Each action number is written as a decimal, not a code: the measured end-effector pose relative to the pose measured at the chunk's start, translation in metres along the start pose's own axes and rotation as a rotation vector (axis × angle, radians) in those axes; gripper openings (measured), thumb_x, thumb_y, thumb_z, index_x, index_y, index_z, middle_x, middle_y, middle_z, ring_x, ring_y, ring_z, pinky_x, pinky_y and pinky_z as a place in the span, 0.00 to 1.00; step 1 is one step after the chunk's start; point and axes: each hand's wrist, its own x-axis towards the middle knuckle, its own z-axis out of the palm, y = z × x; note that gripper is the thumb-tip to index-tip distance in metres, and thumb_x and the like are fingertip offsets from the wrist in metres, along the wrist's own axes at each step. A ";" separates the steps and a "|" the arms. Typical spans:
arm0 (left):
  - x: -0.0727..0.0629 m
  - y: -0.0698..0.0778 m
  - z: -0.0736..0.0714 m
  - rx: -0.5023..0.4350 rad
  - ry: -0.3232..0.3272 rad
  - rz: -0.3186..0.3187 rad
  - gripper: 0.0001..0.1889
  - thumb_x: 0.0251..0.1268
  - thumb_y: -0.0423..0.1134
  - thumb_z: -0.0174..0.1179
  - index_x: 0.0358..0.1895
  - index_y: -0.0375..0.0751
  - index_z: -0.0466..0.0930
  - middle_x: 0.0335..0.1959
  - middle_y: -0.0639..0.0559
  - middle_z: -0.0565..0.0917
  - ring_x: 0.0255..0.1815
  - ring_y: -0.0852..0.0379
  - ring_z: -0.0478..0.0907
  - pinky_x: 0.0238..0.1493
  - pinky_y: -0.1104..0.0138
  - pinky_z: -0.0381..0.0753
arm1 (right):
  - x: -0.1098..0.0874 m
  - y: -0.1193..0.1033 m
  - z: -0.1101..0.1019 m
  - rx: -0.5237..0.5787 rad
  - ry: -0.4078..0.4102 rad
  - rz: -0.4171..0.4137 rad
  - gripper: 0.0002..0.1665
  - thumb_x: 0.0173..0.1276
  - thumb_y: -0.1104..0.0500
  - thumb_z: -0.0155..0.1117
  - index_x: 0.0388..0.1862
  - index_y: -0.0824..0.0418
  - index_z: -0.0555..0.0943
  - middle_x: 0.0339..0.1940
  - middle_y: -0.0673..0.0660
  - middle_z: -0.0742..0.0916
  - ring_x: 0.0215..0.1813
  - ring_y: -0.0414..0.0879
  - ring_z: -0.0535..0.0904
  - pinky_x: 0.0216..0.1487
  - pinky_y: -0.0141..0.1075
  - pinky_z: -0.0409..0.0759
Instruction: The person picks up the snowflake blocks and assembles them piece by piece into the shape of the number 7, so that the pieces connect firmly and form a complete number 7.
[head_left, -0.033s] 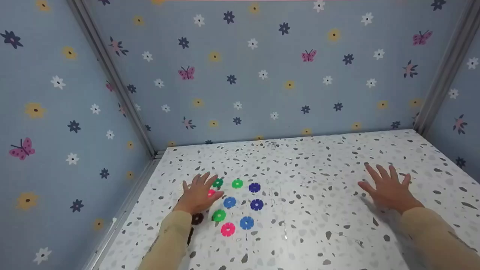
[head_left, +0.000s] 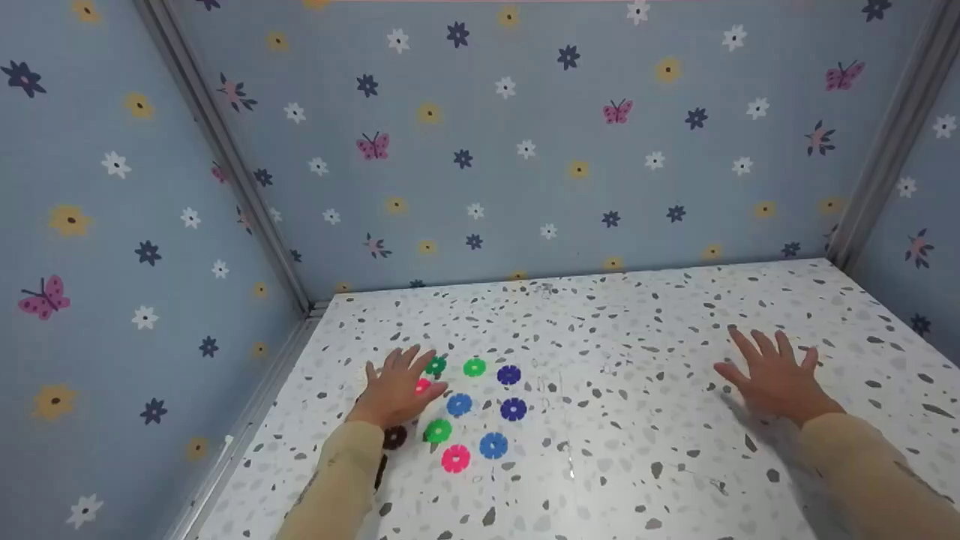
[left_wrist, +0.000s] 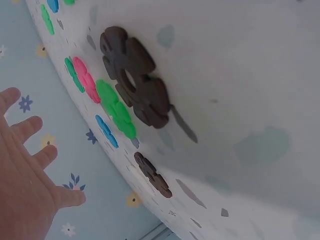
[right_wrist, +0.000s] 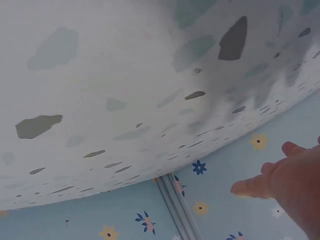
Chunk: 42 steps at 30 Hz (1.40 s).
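Observation:
Notched, flower-shaped plastic discs lie flat in a loose group at the table's left. My left hand (head_left: 394, 391), fingers spread, is over the group's left part, holding nothing. It partly covers a pink disc (head_left: 422, 385); a dark green disc (head_left: 436, 365) shows beyond its fingers and a brown disc (head_left: 395, 437) by the wrist. Right of it lie light green (head_left: 475, 367), blue (head_left: 452, 409) and purple discs (head_left: 509, 367); a second pink disc (head_left: 448, 463) is nearest me. In the left wrist view a brown disc (left_wrist: 156, 102) looms large. Far right, my right hand (head_left: 780, 382) is spread over bare tabletop.
The speckled white table (head_left: 622, 420) is enclosed by blue flowered panels (head_left: 525, 187) at the back and both sides. Grey metal posts (head_left: 225, 150) stand at the two back corners. A wide stretch of tabletop separates the hands.
My right hand has shifted very slightly to the left. The left hand and the discs look the same.

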 end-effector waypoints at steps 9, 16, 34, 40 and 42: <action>-0.006 0.000 -0.002 -0.056 0.033 0.054 0.34 0.68 0.59 0.59 0.72 0.48 0.68 0.65 0.38 0.69 0.66 0.35 0.64 0.64 0.36 0.60 | 0.017 -0.054 0.006 0.082 0.015 -0.108 0.36 0.75 0.51 0.56 0.72 0.71 0.61 0.64 0.78 0.71 0.64 0.75 0.65 0.58 0.71 0.61; -0.013 0.007 0.002 -0.135 -0.008 0.136 0.32 0.63 0.55 0.65 0.67 0.44 0.74 0.63 0.38 0.73 0.64 0.34 0.68 0.62 0.35 0.61 | 0.031 -0.122 0.017 0.194 -0.049 -0.248 0.18 0.70 0.64 0.62 0.56 0.71 0.78 0.41 0.61 0.85 0.45 0.55 0.81 0.50 0.52 0.78; -0.017 0.051 0.004 -0.164 -0.123 0.265 0.25 0.52 0.56 0.74 0.54 0.54 0.84 0.53 0.55 0.78 0.55 0.53 0.73 0.56 0.53 0.76 | 0.029 -0.248 0.063 0.306 -0.167 -0.480 0.16 0.67 0.62 0.68 0.51 0.68 0.82 0.36 0.54 0.81 0.38 0.47 0.79 0.43 0.44 0.80; -0.014 0.059 0.006 -0.177 -0.163 0.308 0.23 0.50 0.58 0.74 0.50 0.54 0.86 0.48 0.59 0.79 0.48 0.57 0.74 0.50 0.59 0.76 | 0.037 -0.266 0.070 0.308 -0.209 -0.412 0.20 0.65 0.56 0.71 0.52 0.67 0.82 0.35 0.53 0.79 0.38 0.47 0.78 0.43 0.43 0.80; -0.014 0.061 0.008 -0.184 -0.177 0.323 0.23 0.49 0.59 0.74 0.48 0.54 0.86 0.46 0.60 0.79 0.45 0.58 0.73 0.47 0.61 0.75 | 0.039 -0.269 0.073 0.306 -0.219 -0.390 0.22 0.65 0.55 0.71 0.52 0.67 0.82 0.35 0.53 0.79 0.38 0.47 0.78 0.44 0.43 0.79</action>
